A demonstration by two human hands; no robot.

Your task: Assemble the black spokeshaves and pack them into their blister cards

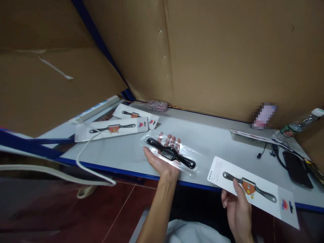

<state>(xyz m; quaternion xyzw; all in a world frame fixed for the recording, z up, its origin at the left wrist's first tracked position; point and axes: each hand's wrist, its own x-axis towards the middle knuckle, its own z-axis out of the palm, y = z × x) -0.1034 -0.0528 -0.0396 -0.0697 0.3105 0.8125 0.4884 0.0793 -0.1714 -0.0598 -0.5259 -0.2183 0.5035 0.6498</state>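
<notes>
Before brown cardboard walls (217, 60), at a blue-edged grey tabletop (202, 125) above red floor tiles (136, 202), the spread left hand (163, 165) is supporting a plastic-wrapped black tool (173, 152); the right hand (239, 207) is clamping a white printed card (255, 192).

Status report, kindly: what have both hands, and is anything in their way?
Left hand: palm up, beneath black tool in clear plastic. Right hand: pinching printed card. White cable leftward, apart from both hands.

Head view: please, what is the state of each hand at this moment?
Left hand: open, palm up, supporting a black spokeshave in clear plastic packaging.
Right hand: closed on a white printed spokeshave card, thumb on top.
</notes>
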